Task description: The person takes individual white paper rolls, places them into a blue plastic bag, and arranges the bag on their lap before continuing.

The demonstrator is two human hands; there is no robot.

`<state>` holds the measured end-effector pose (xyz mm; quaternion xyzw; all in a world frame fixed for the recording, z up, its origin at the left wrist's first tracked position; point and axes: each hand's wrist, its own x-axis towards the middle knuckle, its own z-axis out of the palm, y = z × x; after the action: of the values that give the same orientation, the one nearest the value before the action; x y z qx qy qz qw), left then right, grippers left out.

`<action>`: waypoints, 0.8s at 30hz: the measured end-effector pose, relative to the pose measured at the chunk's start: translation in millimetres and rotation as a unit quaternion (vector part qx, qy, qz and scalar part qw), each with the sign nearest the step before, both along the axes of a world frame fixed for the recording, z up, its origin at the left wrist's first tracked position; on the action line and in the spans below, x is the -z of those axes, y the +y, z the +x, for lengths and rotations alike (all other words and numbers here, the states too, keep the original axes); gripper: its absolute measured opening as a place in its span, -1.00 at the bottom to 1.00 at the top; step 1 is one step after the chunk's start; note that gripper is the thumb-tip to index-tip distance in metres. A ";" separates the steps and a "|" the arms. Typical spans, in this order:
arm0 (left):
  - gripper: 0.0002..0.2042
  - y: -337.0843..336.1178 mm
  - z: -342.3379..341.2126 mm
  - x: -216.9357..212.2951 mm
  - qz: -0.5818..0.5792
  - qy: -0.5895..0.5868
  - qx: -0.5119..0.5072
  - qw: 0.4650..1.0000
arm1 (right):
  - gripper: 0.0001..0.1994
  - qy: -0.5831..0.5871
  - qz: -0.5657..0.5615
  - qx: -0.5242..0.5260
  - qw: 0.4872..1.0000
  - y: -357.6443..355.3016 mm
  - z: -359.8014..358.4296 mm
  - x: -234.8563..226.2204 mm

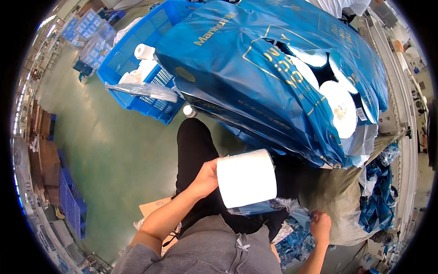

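1. Biggest thing going is the smooth green floor, stretching off to the left.
2. Next up, a huge glossy blue plastic bag with gold print, far side, middle to right. It's torn open on its right, with fat white rolls showing through the hole.
3. Blue slatted plastic crate, far left, just beside the bag, with smaller white rolls in it.
4. Pale tan sack on the near right, crumpled blue plastic scraps beside it.
5. Thick white cylindrical roll, near middle, held up over the person's lap, tilted a bit.
6. Crinkly clear-blue plastic film, trailing from under that roll toward the right.
7. Left hand: grip clamped on the roll's left end.
8. Right hand: grip pinched together on the film's right end.
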<state>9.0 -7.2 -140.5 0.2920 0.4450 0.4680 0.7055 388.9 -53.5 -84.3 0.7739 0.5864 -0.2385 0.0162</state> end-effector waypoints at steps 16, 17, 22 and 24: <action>-0.77 -0.3 43.1 6.0 -0.166 -0.012 0.147 0.975 | -0.36 0.614 0.071 0.089 0.781 30.5 -125.1 -32.8; -0.76 -2.3 43.9 9.8 -0.170 -0.014 0.156 0.973 | -0.36 0.626 0.065 0.116 0.768 30.7 -124.8 -34.0; -0.67 6.5 64.1 -4.0 -0.239 -0.142 0.130 0.952 | -0.37 0.626 0.101 0.217 0.743 32.0 -113.9 -40.3; -0.66 12.1 75.4 -8.3 -0.251 -0.155 0.126 0.947 | -0.46 0.631 0.153 0.263 0.713 30.1 -101.2 -42.3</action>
<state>84.3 5.0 -132.2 0.0837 0.3930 0.2879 0.8693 287.7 -23.4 -42.0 0.5582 0.2614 -0.5733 -0.5398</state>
